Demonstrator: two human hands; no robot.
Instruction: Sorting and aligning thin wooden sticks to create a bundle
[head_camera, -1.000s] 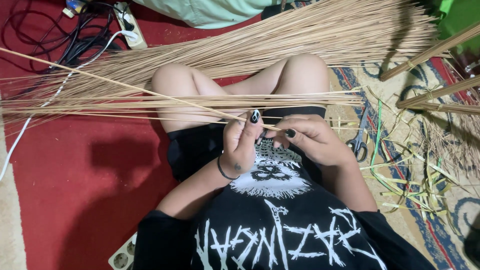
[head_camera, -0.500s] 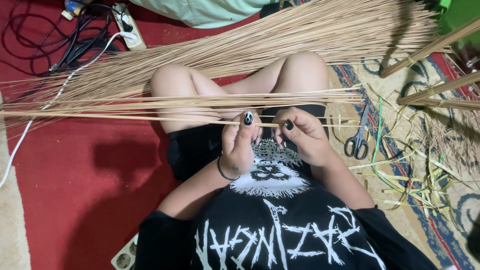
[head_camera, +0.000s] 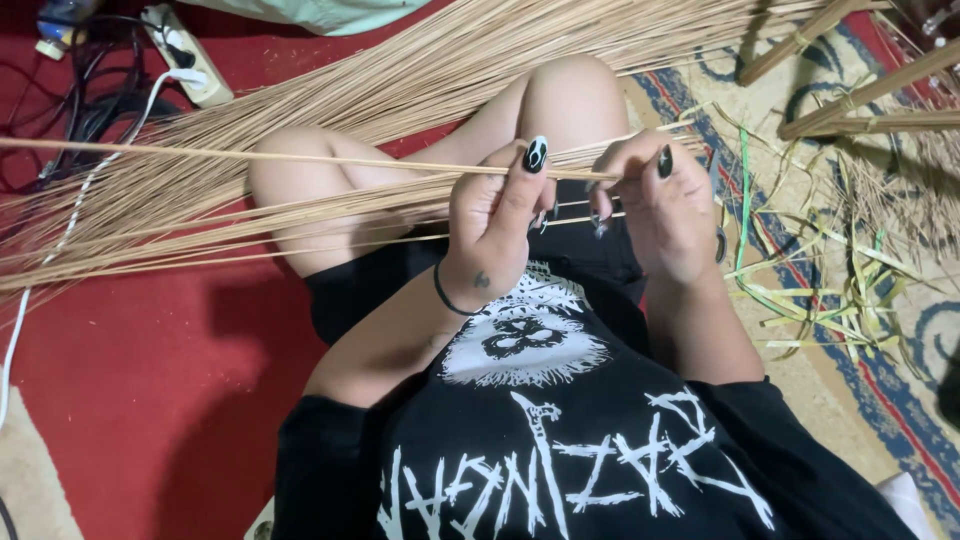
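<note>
I sit cross-legged on the floor in a black printed shirt. My left hand (head_camera: 497, 228) pinches a long thin palm-leaf stick (head_camera: 250, 155) that runs out to the left. My right hand (head_camera: 655, 200) grips the same stick at its near end, fingers curled around it. Both hands are raised above my lap, close together. A loose layer of more sticks (head_camera: 180, 215) lies across my knees, and a big heap of sticks (head_camera: 450, 60) fans out on the floor beyond my legs.
Red carpet (head_camera: 130, 360) covers the floor on the left, a patterned rug (head_camera: 880, 330) on the right. A white power strip (head_camera: 190, 65) with cables lies at the top left. Green leaf strips (head_camera: 820, 290) are scattered right, near bundled stick handles (head_camera: 870, 95).
Both hands have lifted and come closer to the camera, raising one stick clear of the layer on my knees. The scissors seen beside my right hand are hidden now.
</note>
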